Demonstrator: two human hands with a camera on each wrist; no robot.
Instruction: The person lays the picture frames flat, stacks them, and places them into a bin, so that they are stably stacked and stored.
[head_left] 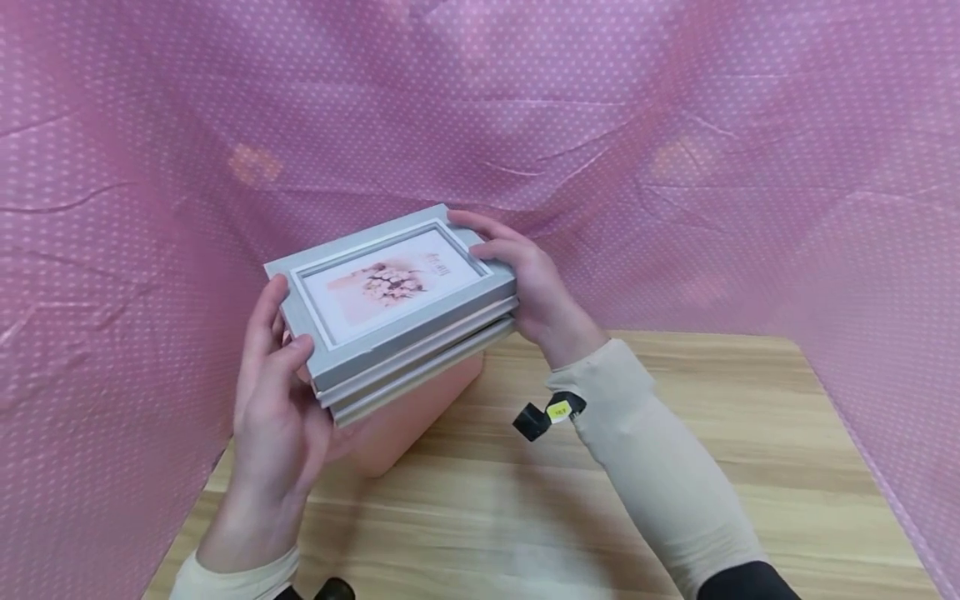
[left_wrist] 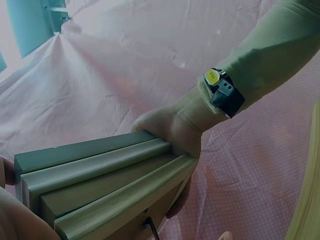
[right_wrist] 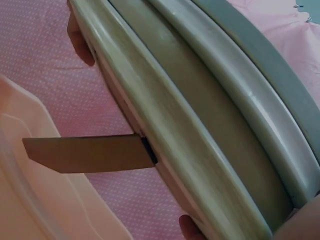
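Observation:
A stack of grey picture frames (head_left: 412, 354) is held up between both hands, tilted, above the table. The top one shows a print of pink flowers. At the stack's left end, my left hand (head_left: 277, 408) grips the edges, its thumb and a finger over the top frame's border. My right hand (head_left: 540, 292) grips the opposite end, fingers over the far right corner. In the right wrist view, a brown stand leg (right_wrist: 90, 154) sticks out from the back of the lowest frame. The exact number of frames is hard to tell.
Below and behind the stack stands a pink plastic bin (head_left: 423, 421), partly hidden by it. The wood-grain table (head_left: 720, 400) extends to the right and front. Pink dotted cloth (head_left: 570, 108) hangs around the back and sides.

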